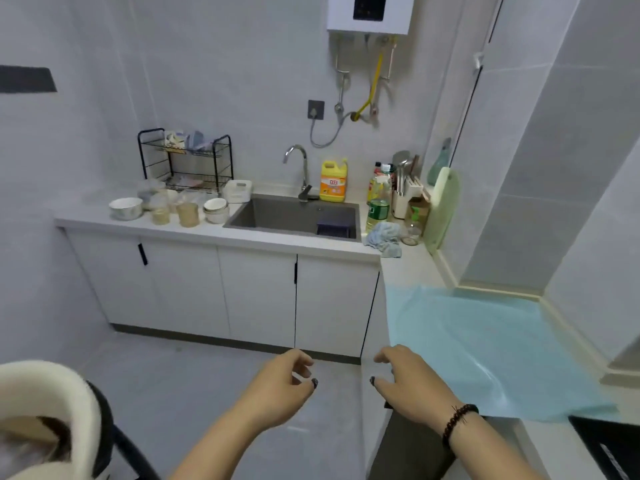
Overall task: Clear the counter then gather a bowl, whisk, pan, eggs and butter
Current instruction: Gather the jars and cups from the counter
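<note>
While loosely curled, hands [341, 375] hold nothing.

Bowls [126, 206] left of sink [294, 216], bottles [379, 199] right, on counter [194, 232].

Home kitchen, seemingly — sink [294, 216], dish rack [185, 161], bowls [126, 206]

pale grey tiled walls [214, 64] meet a grey tiled floor [194, 375]. white base cabinets [259, 289] run beneath the worktop, a white water heater [370, 13] hangs high on the wall.
</note>
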`<state>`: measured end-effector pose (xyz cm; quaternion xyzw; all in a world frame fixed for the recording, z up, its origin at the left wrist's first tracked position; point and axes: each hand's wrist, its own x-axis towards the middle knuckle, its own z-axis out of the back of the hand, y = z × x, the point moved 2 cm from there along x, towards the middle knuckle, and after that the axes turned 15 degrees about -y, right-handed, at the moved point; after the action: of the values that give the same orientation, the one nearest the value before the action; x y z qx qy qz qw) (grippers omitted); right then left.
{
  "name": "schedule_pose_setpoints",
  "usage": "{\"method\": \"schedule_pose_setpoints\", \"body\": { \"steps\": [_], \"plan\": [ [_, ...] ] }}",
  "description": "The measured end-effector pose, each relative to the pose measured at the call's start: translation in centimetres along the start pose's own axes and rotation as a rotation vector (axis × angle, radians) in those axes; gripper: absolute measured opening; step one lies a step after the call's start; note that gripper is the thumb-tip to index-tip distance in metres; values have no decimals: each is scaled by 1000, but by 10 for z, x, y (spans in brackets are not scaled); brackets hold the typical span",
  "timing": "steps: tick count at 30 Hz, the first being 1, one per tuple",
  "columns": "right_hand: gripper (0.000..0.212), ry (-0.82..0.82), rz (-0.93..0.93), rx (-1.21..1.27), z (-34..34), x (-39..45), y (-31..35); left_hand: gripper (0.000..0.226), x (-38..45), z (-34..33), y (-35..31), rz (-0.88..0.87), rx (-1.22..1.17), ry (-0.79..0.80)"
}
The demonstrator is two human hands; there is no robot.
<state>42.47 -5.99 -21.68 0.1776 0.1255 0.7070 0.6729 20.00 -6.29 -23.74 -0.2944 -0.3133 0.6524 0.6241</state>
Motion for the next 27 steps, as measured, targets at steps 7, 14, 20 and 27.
{"method": "schedule_pose_setpoints", "body": {
  "steps": [7, 14, 20, 27],
  "plan": [
    [41, 96, 185, 13, -30, 153, 37, 27, 118, 39, 24, 93, 72, -133],
    [42, 130, 367, 23, -51, 278, 101, 27, 205, 85, 51, 232, 2, -302],
    [41, 192, 498, 54, -100, 347, 174, 27, 250, 140, 113, 328, -31, -400],
    [39, 237, 557, 60, -162, 424, 270, 24, 314, 214, 202, 394, -54, -470]
  ]
}}
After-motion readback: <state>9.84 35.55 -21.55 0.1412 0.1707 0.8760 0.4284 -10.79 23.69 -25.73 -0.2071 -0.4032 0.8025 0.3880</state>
